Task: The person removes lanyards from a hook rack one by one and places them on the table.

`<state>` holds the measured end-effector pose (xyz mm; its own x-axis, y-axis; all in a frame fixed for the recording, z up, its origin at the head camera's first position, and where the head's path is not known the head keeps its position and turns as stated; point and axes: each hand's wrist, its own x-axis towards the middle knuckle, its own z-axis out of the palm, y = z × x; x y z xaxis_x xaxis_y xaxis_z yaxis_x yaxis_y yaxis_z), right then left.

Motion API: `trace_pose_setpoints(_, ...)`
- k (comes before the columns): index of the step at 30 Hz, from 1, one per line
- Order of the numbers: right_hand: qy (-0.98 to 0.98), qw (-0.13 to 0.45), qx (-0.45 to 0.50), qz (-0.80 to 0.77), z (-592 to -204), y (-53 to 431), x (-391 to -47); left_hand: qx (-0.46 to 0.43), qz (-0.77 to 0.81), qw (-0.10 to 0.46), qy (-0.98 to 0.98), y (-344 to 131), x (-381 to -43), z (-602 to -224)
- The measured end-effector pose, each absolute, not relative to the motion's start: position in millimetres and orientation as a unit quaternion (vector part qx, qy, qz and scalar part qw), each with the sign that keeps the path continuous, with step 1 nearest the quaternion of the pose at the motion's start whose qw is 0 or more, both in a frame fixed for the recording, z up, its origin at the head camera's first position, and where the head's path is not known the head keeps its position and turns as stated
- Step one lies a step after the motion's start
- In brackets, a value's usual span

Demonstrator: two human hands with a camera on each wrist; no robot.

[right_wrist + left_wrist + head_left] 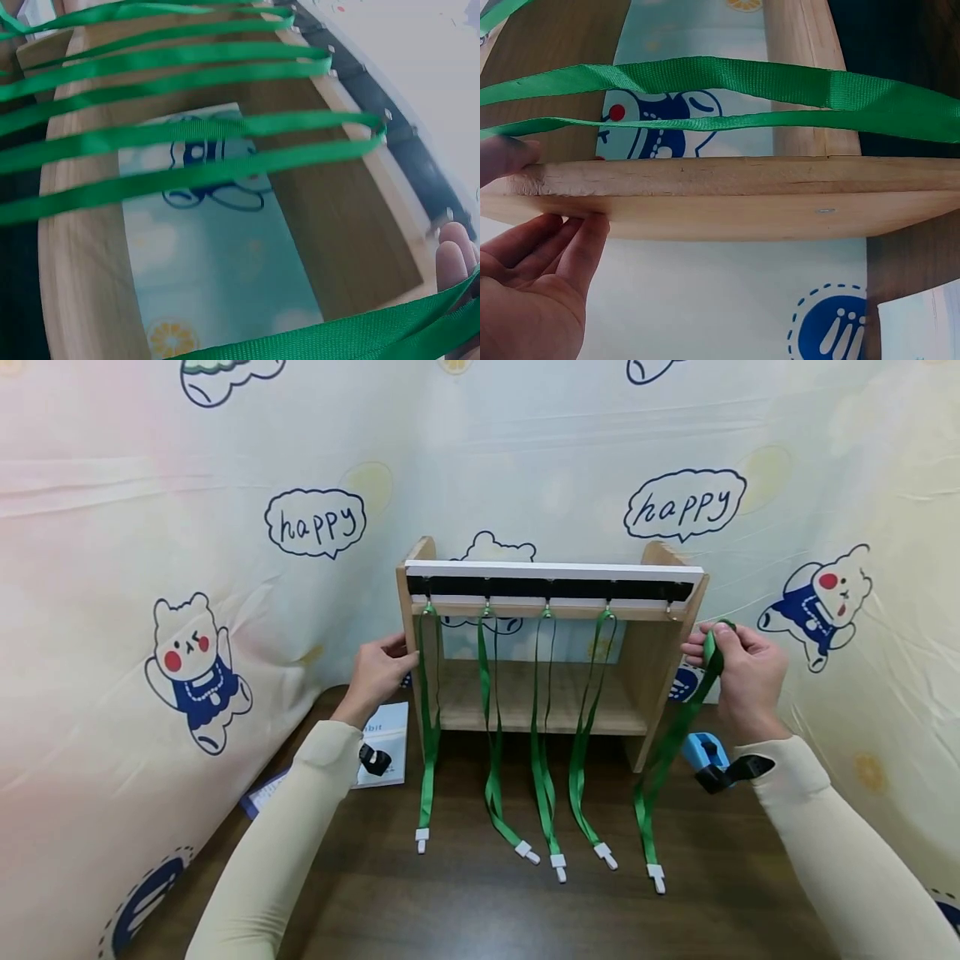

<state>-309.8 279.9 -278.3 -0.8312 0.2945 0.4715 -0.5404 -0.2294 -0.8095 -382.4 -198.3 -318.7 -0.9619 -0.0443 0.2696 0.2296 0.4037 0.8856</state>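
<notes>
A wooden rack [540, 693] stands on the table, with a row of hooks along its black-and-white front rail [555, 587]. Several green lanyards [542, 760] hang from these hooks, their white clips lying on the table. My left hand [378, 675] pinches the rack's left side panel [727, 180], thumb on one face and fingers on the other. Beside the rack's right end, my right hand [752, 672] holds one more green lanyard [678, 727] near its loop, and the clip of that one rests on the table. The rightmost hook [670, 607] carries no lanyard.
Behind the left hand lies a light blue booklet [392, 739] on the dark brown table [450, 918]. A blue object [703, 748] shows beside the right wrist, its kind unclear. Patterned cloth [487, 468] surrounds the table at the back and sides.
</notes>
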Motion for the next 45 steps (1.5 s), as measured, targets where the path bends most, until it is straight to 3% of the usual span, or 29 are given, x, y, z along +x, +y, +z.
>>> trace_pose_setpoints(18,-0.543,0.224,0.061,0.807,-318,319,-300,-0.047,-0.55,0.123,-0.825,-199,-383,-319)
trace_pose_setpoints(45,-0.641,0.162,0.049,0.749,-386,305,-257,-0.047,-0.542,0.117,-0.831,-199,-384,-316)
